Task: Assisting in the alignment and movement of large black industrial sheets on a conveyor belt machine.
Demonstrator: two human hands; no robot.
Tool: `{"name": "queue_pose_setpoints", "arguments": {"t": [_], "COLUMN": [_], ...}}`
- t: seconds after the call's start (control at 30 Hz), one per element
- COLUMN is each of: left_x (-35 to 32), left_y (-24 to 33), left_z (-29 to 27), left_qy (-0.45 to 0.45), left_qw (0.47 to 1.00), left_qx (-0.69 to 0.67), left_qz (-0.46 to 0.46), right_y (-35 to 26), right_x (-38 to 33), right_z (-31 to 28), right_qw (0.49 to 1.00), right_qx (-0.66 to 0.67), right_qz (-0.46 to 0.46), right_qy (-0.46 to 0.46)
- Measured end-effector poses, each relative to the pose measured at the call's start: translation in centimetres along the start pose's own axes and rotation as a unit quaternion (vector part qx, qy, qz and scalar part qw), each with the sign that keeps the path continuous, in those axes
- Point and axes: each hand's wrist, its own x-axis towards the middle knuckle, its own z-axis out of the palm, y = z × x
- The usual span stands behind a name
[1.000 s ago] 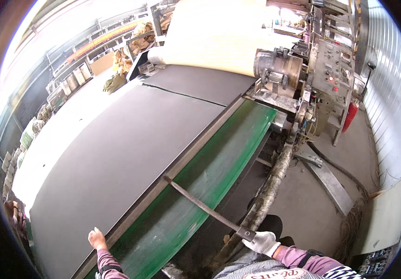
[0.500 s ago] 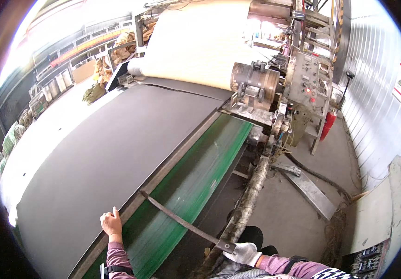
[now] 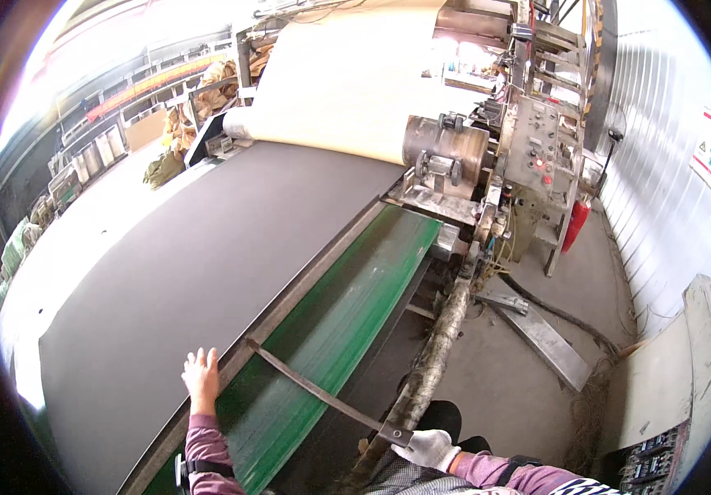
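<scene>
My bare left hand [image 3: 200,378] is over the near right edge of a wide dark grey sheet [image 3: 207,247], its fingers stretched out and apart. Whether it touches the sheet, I cannot tell. In a white glove, my right hand [image 3: 428,450] grips the wide near end of a long, flat metal bar [image 3: 318,390]. That bar slants up and left across a green conveyor belt [image 3: 343,301]. Its far tip meets the strip-like border [image 3: 294,307] running along the sheet's right side.
Beyond the sheet, a beige web [image 3: 331,78] comes down to a large roller [image 3: 446,153]. A control panel [image 3: 534,144] and a red fire extinguisher [image 3: 576,225] stand at the right. A worn pipe [image 3: 438,346] runs beside the belt; a metal channel [image 3: 545,342] lies on the floor.
My left hand has opened from a loosely curled shape and moved slightly up. A dark gap across the sheet near the roller no longer shows. My right hand keeps its grip.
</scene>
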Motion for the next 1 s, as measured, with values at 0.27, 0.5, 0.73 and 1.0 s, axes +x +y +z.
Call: {"name": "queue_pose_setpoints", "arguments": {"t": [0.27,0.5,0.73,1.0], "left_x": [-13.2,-5.1,3.0,4.9], "left_y": [-16.2,-6.7,1.9,4.4], "left_z": [-0.1,1.6,-0.7,-1.0], "left_qy": [-0.246,-0.114,-0.167,-0.166], "left_qw": [0.954,0.990,0.984,0.980], "left_qx": [0.042,-0.010,-0.057,-0.109], "left_qz": [-0.166,-0.080,0.000,-0.002], "right_y": [-0.7,-1.7,-1.1,-1.2], "right_x": [0.2,0.4,0.5,0.4], "right_z": [-0.7,-1.5,-0.9,-1.0], "right_qw": [1.000,0.999,0.999,1.000], "right_qx": [0.002,-0.032,0.013,-0.017], "right_qz": [0.009,0.023,0.000,0.002], "right_qy": [-0.010,-0.002,0.035,0.016]}}
